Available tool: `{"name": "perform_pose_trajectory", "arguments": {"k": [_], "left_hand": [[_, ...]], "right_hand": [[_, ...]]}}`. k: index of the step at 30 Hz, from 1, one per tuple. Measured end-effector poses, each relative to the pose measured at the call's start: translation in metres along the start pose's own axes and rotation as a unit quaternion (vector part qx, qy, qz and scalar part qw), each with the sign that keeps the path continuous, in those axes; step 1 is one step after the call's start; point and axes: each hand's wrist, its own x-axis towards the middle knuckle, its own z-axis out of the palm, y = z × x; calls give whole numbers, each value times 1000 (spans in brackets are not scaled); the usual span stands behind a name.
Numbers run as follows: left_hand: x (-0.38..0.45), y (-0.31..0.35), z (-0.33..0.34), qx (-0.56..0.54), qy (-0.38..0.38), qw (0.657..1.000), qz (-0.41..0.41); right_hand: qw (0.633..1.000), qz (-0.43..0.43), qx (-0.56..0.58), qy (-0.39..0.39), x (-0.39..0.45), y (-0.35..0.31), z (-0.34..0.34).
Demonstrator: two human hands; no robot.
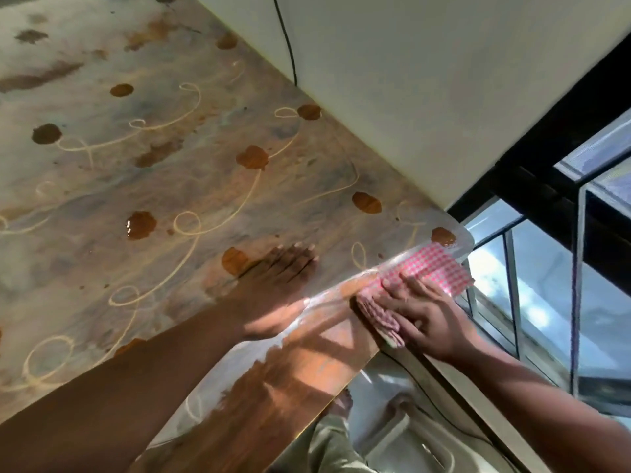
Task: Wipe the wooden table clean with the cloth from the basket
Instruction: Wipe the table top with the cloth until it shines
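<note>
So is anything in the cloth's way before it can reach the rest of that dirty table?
Only the person's own left hand, resting flat on the wooden table beside the checked cloth under the right hand. Beyond it, just smears and brown puddles; no objects.

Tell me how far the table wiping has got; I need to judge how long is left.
Barely started. Done: only a strip along the near edge of the wooden table shows clean wood. In hand: the right hand presses the pink checked cloth at the corner; the left hand rests flat. Left: pale film, swirls and brown puddles cover most of it.
</note>
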Motion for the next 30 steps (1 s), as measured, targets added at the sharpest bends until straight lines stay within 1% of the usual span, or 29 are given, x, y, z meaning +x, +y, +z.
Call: {"name": "perform_pose_trajectory", "arguments": {"k": [3,4,5,7,8,9,10,11,12,13,14,17,19,20,22,23,25,27,28,30], "left_hand": [[21,3,-4,0,-5,1000,6],[29,4,-6,-1,-5,1000,11],[36,5,-9,4,-6,1000,15],[45,6,-14,9,-3,1000,16],[49,6,-14,1,-5,1000,18],[51,6,-14,-11,-11,1000,16],[54,5,-13,-19,-15,1000,11],[56,5,-12,-23,-17,1000,4],[58,5,-10,-23,-16,1000,-2],[61,5,-8,-20,-14,1000,-7],[65,5,-6,-23,-13,1000,-13],[74,5,-3,-50,-9,998,-21],[83,4,-2,-54,0,998,-22],[88,4,-2,-57,5,998,-22],[97,3,-2,-62,11,998,-24],[101,3,-2,-64,13,998,-27],[105,2,-1,-72,16,997,-33],[106,1,-1,-80,16,996,-36],[105,1,-1,-83,17,996,-36],[106,1,-2,-87,19,995,-35]], "right_hand": [[998,61,29,3,30,-7,9],[998,61,26,-5,34,-12,13],[999,38,8,-17,33,-14,17],[997,-45,-36,-50,20,-15,16],[994,-80,-41,-66,10,-10,10],[991,-105,-34,-72,3,-2,3],[991,-107,-29,-74,-3,11,-4],[994,-77,-19,-76,-6,27,-13],[997,-26,10,-68,-6,43,-20],[997,22,48,-52,-3,59,-28],[996,53,68,-35,3,73,-35],[996,77,46,13,36,86,-43],[993,106,49,16,57,78,-37],[994,107,29,11,61,74,-30],[998,58,-1,-6,54,66,-23],[1000,25,1,-14,46,67,-24],[998,-8,26,-54,24,76,-32],[996,-12,21,-90,8,89,-41],[996,-9,18,-86,6,98,-46],[998,28,18,-45,16,113,-56]]}}
